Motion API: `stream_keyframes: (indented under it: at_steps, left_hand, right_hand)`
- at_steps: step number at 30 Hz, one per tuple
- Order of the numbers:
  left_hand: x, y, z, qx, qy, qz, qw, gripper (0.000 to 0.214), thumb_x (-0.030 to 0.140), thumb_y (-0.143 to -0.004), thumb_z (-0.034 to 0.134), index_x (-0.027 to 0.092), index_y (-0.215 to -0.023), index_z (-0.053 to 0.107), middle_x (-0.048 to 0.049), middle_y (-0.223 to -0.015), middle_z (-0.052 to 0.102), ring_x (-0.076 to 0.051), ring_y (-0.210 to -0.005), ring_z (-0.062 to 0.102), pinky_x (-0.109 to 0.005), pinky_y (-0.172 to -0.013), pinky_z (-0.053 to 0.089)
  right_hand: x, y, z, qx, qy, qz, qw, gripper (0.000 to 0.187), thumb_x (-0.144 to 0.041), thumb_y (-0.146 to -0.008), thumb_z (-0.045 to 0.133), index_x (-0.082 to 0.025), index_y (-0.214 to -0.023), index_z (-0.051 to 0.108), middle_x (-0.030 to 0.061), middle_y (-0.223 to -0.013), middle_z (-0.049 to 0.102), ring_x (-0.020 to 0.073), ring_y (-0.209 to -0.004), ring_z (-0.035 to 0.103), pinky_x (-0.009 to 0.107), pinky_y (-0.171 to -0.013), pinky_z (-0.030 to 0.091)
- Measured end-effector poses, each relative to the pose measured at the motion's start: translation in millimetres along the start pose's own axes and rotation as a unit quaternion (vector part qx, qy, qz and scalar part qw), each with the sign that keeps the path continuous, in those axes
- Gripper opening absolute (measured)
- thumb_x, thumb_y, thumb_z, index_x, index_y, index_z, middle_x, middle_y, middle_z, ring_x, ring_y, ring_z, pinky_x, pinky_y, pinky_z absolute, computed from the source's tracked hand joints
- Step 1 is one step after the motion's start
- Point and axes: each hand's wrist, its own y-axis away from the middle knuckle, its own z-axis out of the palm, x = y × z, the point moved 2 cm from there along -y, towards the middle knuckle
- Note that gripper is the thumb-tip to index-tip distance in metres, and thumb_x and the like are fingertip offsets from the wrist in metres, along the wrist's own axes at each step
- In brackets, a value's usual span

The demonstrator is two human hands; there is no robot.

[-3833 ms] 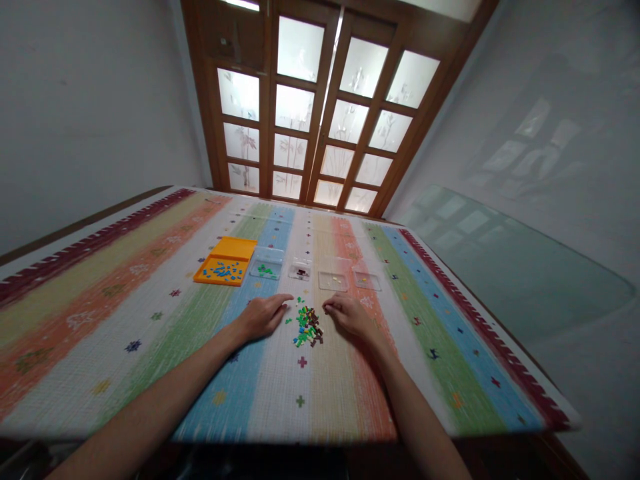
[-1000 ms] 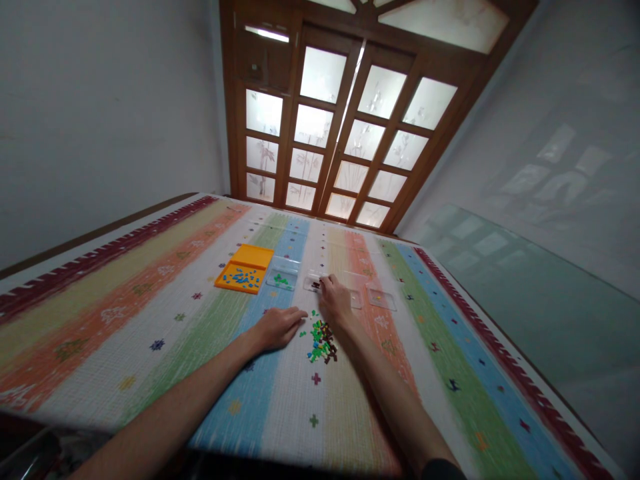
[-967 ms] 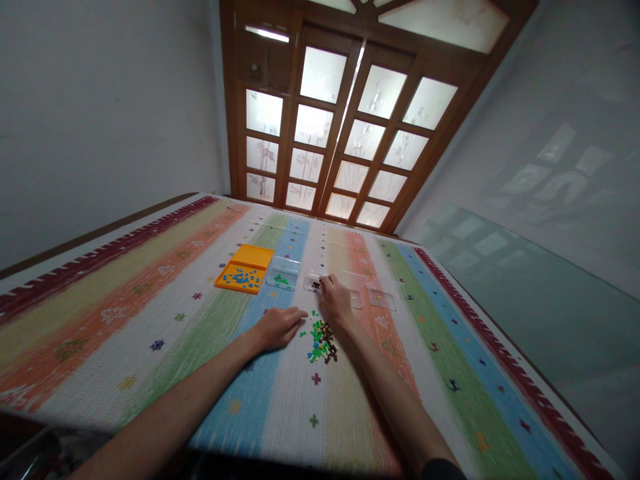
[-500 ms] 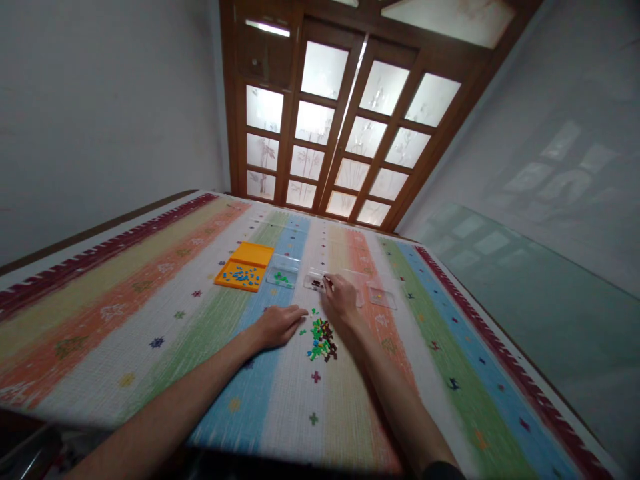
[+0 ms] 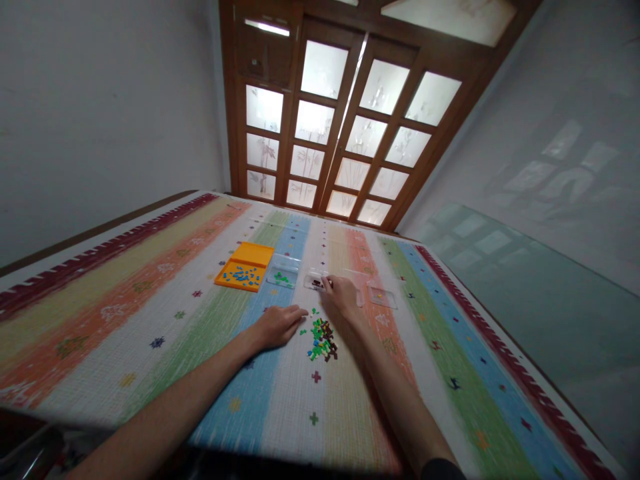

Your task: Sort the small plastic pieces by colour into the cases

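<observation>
My right hand (image 5: 341, 295) is over the right edge of a small clear plastic box (image 5: 309, 285) that holds some dark brown pieces (image 5: 317, 283). Its thumb and fingers are pinched together; whatever lies between them is too small to make out. On the cloth my left hand (image 5: 280, 325) rests palm down, fingers stretched toward the loose pile and holding nothing. That pile of small toy bricks (image 5: 323, 340) is mixed green, brown, blue and yellow, and lies between my forearms. A few green bricks (image 5: 314, 311) are scattered at its far end.
An open orange case (image 5: 239, 285) holds several blue bricks. Beside it stands a clear box with green bricks (image 5: 283, 279). To the right is another clear box (image 5: 383, 297) with a little yellow in it. A striped cloth (image 5: 200, 360) covers the table.
My right hand's fingertips have shifted slightly at the box with brown pieces. My left hand and the pile look unchanged.
</observation>
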Motion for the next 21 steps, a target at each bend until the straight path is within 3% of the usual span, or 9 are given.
stream_keyframes:
  at_steps: [4, 7, 13, 18, 21]
  left_hand:
    - [1, 0, -0.6, 0.005, 0.001, -0.001, 1.000, 0.029, 0.028, -0.105, 0.037, 0.021, -0.120, 0.060, -0.0066, -0.101, 0.071, -0.019, -0.086, 0.070, -0.028, -0.073, 0.054]
    - [1, 0, -1.2, 0.007, -0.003, 0.000, 1.000, 0.027, 0.027, -0.105, 0.039, 0.021, -0.118, 0.061, -0.0061, -0.101, 0.071, -0.018, -0.085, 0.070, -0.027, -0.072, 0.053]
    - [1, 0, -0.8, 0.002, -0.014, 0.000, 1.000, 0.027, 0.027, -0.105, 0.038, 0.021, -0.118, 0.061, -0.0058, -0.101, 0.071, -0.019, -0.085, 0.070, -0.026, -0.071, 0.053]
    - [0, 1, -1.1, 0.002, -0.005, -0.001, 1.000, 0.027, 0.027, -0.104, 0.038, 0.021, -0.118, 0.061, -0.0054, -0.102, 0.071, -0.018, -0.086, 0.070, -0.026, -0.073, 0.053]
    - [-1, 1, -1.0, 0.003, 0.000, -0.001, 1.000, 0.027, 0.026, -0.104, 0.038, 0.021, -0.118, 0.061, -0.0061, -0.104, 0.072, -0.018, -0.085, 0.071, -0.027, -0.073, 0.054]
  right_hand:
    - [10, 9, -8, 0.006, -0.030, -0.013, 0.999, 0.036, -0.036, -0.103, 0.050, -0.017, -0.095, 0.079, 0.0124, -0.093, 0.079, 0.0210, -0.082, 0.072, 0.025, -0.065, 0.040]
    - [21, 21, -12, 0.002, -0.092, -0.060, 0.994, 0.032, -0.033, -0.100, 0.054, -0.016, -0.091, 0.079, 0.0096, -0.084, 0.078, 0.0181, -0.074, 0.070, 0.024, -0.064, 0.040]
    - [38, 54, -13, -0.090, -0.197, -0.165, 0.962, 0.016, -0.023, -0.088, 0.064, -0.015, -0.091, 0.078, 0.0043, -0.075, 0.074, 0.0140, -0.065, 0.062, 0.022, -0.061, 0.040]
    - [42, 75, -12, -0.163, -0.207, -0.180, 0.948, 0.013, -0.021, -0.083, 0.068, -0.016, -0.088, 0.079, 0.0050, -0.080, 0.075, 0.0143, -0.070, 0.062, 0.023, -0.065, 0.043]
    - [42, 82, -8, -0.167, -0.211, -0.167, 0.948, 0.019, -0.017, -0.080, 0.067, -0.017, -0.094, 0.079, 0.0042, -0.081, 0.074, 0.0141, -0.068, 0.062, 0.023, -0.064, 0.042]
